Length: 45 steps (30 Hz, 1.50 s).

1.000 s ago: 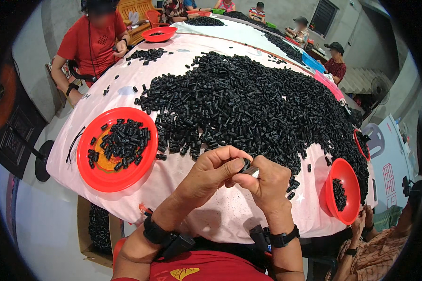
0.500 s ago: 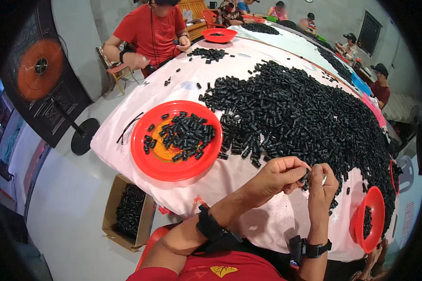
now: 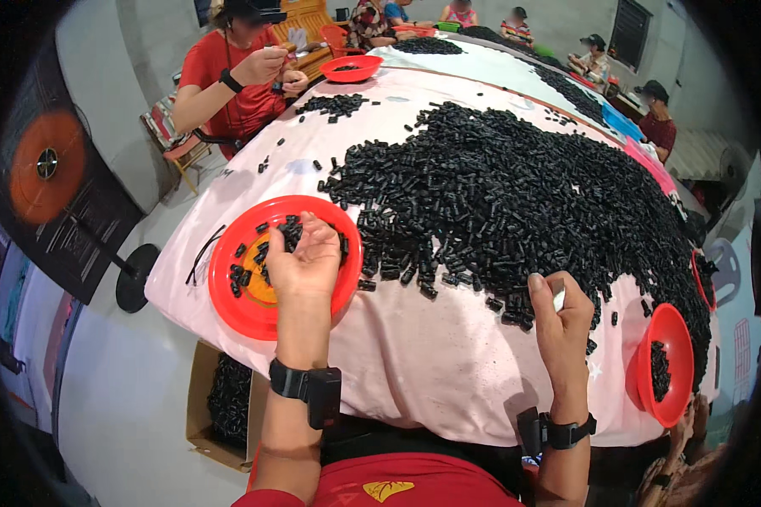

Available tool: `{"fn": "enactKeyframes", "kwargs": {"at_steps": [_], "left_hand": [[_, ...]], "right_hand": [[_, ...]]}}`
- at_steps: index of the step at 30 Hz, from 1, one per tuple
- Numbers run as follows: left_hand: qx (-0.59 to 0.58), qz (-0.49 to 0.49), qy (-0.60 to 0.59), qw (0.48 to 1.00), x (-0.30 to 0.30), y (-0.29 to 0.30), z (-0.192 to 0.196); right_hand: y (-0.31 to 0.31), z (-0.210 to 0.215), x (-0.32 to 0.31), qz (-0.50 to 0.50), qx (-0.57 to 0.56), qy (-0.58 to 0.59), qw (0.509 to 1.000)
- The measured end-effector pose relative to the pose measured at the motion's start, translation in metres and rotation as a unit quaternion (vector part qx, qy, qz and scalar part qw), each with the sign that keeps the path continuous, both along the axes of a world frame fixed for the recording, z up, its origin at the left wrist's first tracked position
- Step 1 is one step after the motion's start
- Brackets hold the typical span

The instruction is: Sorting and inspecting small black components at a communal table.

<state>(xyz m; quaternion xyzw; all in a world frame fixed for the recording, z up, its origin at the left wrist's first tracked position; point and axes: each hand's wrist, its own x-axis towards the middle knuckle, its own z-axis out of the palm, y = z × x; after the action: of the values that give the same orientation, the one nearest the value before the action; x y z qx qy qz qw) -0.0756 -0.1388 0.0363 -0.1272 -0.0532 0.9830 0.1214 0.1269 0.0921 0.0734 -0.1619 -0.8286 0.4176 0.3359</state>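
My left hand (image 3: 304,262) is over the red plastic bowl (image 3: 228,300) at the left, palm turned up. Its thumb stands apart from loosely bent fingers, and I see nothing held in it. Small black ribbed cylindrical pieces (image 3: 239,279) lie in the bowl around the hand, partly hidden by it. My right hand (image 3: 564,325) is closed around a small white object (image 3: 559,299), mostly covered by the fingers. That hand is at the near edge of a large heap of the same black pieces (image 3: 499,186), spread over a pale pink cloth.
A second red bowl (image 3: 668,355) with some pieces stands at the right. On the floor at the left is a cardboard box (image 3: 199,414) of black pieces, beyond it a standing fan (image 3: 49,162). A co-worker in red (image 3: 237,101) sits at the far left; others line the far tables.
My left hand has parted from the right and moved left over the red bowl. The right hand stays near the heap with the white object. The co-worker in red has raised a hand.
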Motion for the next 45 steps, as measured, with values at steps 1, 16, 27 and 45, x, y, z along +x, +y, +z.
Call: {"fn": "enactKeyframes", "kwargs": {"at_steps": [1, 16, 27, 45], "left_hand": [[0.002, -0.011, -0.015, 1.000, 0.002, 0.005, 0.002], [-0.784, -0.032, 0.566, 0.251, 0.051, 0.073, -0.036], [-0.339, -0.393, 0.461, 0.720, 0.074, 0.074, 0.012], [-0.246, -0.417, 0.497, 0.720, 0.095, 0.082, 0.016]], "right_hand": [[0.002, 0.000, 0.000, -0.003, 0.033, 0.014, 0.999], [0.010, 0.001, 0.008, 0.024, 0.001, -0.029, 0.999], [0.003, -0.002, 0.009, 0.098, 0.039, -0.027, 0.994], [0.002, 0.002, 0.012, 0.118, 0.205, -0.008, 0.972]]}}
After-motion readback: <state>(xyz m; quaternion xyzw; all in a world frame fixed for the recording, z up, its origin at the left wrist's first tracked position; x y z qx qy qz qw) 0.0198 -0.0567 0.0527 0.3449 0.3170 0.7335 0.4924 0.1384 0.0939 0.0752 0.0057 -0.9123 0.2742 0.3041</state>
